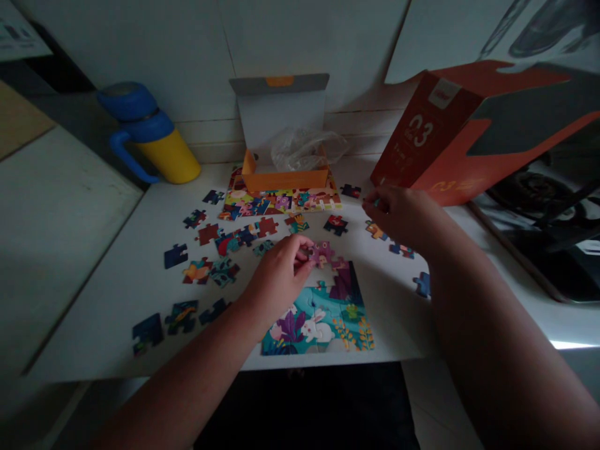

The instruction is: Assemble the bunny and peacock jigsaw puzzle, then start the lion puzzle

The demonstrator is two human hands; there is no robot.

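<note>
Between the thumb and fingers of my left hand (284,269) is a pink-purple puzzle piece (321,254), held just above the partly joined puzzle (323,322). That puzzle shows a white rabbit and plants on teal, near the table's front edge. My right hand (389,209) is farther back on the right, its fingers pinched on a puzzle piece of which only a small greenish bit shows. Close to it lie a dark puzzle piece (350,190), an orange puzzle piece (375,230) and a blue-red puzzle piece (402,250).
Several loose pieces, including a dark blue one (175,256), are spread over the white table (107,269). An open orange box (285,181) with a plastic bag (300,150) stands on a colourful picture (281,201). A blue-yellow flask (164,147) and a large red box (431,137) flank it.
</note>
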